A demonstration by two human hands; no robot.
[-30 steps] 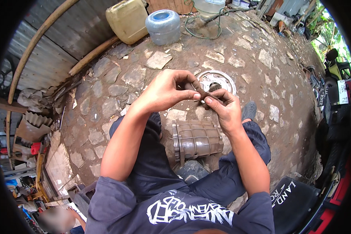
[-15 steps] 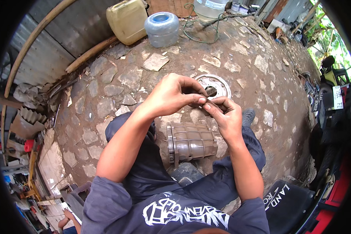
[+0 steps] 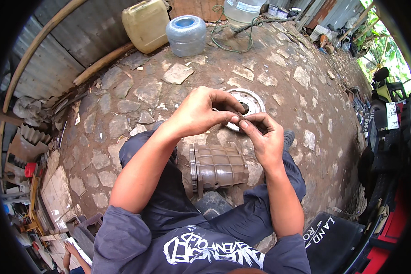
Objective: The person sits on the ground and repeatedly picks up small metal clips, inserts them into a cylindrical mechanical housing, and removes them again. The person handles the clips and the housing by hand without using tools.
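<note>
My left hand (image 3: 204, 113) and my right hand (image 3: 262, 137) meet in front of my chest, both pinched on a small dark piece (image 3: 240, 118), mostly hidden by my fingers. Beyond them a round pale metal disc (image 3: 252, 98) with a dark centre lies on the ground, partly behind the hands. Below my hands a ribbed metal housing (image 3: 219, 166) with a flange at its left end lies on its side between my legs, above a dark rounded object (image 3: 211, 205).
Stone-and-dirt ground (image 3: 100, 160); a yellow jerrycan (image 3: 144, 27), blue-tinted water jug (image 3: 186, 39), clear container (image 3: 242, 11) and green hose (image 3: 228, 48) at the back. A corrugated wall (image 3: 45, 68) at left; parked vehicle (image 3: 379, 164) at right; another person's arm (image 3: 80, 258) at lower left.
My hands have dropped slightly from a second ago, still pinched together with small finger shifts. The ground and objects have shifted a little left in the view.
</note>
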